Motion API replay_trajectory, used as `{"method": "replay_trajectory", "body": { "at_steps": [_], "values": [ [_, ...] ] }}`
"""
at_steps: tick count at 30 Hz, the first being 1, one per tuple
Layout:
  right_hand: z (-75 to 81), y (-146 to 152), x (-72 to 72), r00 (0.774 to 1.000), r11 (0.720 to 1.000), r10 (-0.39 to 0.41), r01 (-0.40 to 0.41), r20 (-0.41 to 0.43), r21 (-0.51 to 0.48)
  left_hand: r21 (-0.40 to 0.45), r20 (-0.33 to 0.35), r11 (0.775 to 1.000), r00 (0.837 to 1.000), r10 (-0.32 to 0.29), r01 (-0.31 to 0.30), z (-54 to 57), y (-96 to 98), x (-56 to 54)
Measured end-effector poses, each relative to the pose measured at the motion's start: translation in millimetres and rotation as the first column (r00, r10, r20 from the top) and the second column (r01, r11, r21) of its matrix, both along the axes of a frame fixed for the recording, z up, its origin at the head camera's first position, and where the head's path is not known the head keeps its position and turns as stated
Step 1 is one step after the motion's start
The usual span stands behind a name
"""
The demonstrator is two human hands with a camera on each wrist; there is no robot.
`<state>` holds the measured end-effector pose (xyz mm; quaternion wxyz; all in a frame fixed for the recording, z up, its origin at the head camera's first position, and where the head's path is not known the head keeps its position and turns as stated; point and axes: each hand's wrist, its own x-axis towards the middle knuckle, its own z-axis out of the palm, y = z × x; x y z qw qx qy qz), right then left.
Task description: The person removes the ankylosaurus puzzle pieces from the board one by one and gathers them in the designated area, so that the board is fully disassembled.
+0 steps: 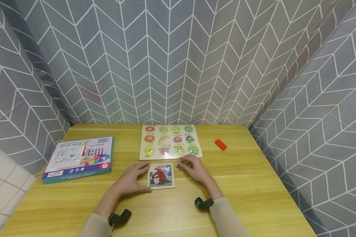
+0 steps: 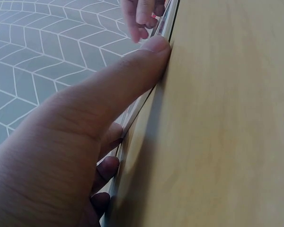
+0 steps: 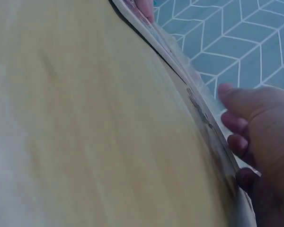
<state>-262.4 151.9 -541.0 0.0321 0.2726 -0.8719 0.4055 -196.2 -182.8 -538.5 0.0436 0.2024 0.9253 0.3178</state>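
Note:
A small square picture puzzle [image 1: 161, 176], with a dark red-brown figure in a pale wooden frame, lies flat on the table. My left hand [image 1: 133, 179] holds its left side, thumb at the lower corner and index finger at the upper. In the left wrist view the straight thumb [image 2: 146, 56] lies along the frame's edge. My right hand [image 1: 194, 168] hovers just right of the puzzle, fingers loosely bent. Beside its fingertips is a small purple puzzle piece [image 1: 178, 165]. The right wrist view shows a gap between the thumb [image 3: 232, 94] and a dark piece [image 3: 199, 106] on the table.
A fruit puzzle board [image 1: 171, 158] lies behind the small puzzle. On the left is a flat boxed bead set [image 1: 77, 159]; a red block [image 1: 221, 144] lies at the back right. A patterned grey curtain [image 1: 172, 65] hangs behind the wooden table [image 1: 240, 158].

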Motion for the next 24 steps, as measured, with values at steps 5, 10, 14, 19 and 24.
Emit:
{"method": "replay_trajectory", "body": {
  "at_steps": [5, 10, 14, 19, 24],
  "values": [
    [9.2, -6, -0.2, 1.0, 1.0, 0.018, -0.018, 0.012, -0.019, -0.005, -0.004, 1.0, 1.0, 0.0, 0.0, -0.9, 0.2, 0.2],
    [18.9, -21, -1.8, 0.999, 0.999, 0.043, -0.042, 0.031, -0.03, -0.01, -0.006, 1.0, 1.0, -0.002, 0.002, -0.8, 0.5, 1.2],
    [27.4, -37, -5.0, 0.998, 0.998, 0.058, -0.058, 0.009, -0.009, -0.012, -0.008, 1.0, 1.0, -0.003, 0.003, 0.4, 1.0, 1.0],
    [36.3, -57, -5.8, 0.993, 0.993, 0.118, -0.118, 0.008, 0.011, -0.01, -0.021, 1.0, 1.0, -0.008, 0.007, 0.2, 0.5, 0.3],
    [37.1, -73, -2.2, 0.986, 0.986, 0.164, -0.165, 0.038, 0.012, -0.008, -0.032, 1.0, 0.999, -0.013, 0.013, -0.2, 0.1, 0.3]
  ]
}}
